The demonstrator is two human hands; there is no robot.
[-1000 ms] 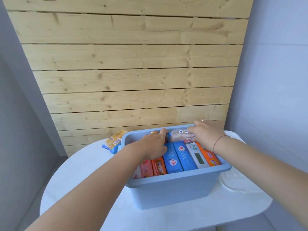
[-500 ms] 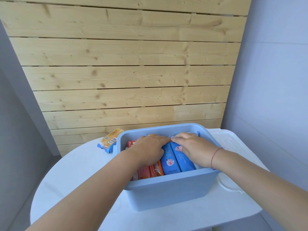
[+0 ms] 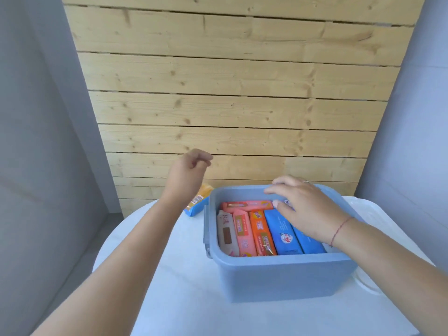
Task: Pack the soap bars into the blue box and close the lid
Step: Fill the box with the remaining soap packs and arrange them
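The blue box [image 3: 278,275] stands open on the white table, filled with several wrapped soap bars [image 3: 261,232] set on edge: white, pink, orange and blue ones. My right hand [image 3: 308,209] lies flat over the blue bars at the box's back right, fingers spread, holding nothing. My left hand [image 3: 186,175] is lifted above the table left of the box, fingers loosely curled and empty. Beneath it, behind the box's left corner, lie a yellow soap bar [image 3: 201,196] and a blue one [image 3: 196,209]. A white lid [image 3: 363,280] shows partly at the box's right.
The round white table [image 3: 181,287] ends close behind the box at a wooden plank wall [image 3: 230,105]. Grey walls stand on both sides. The table's front and left edges fall away near my forearms.
My left hand has come out of the box and risen up to the left. My right hand has slid toward the box's back right. The camera has shifted, so the box sits further right.
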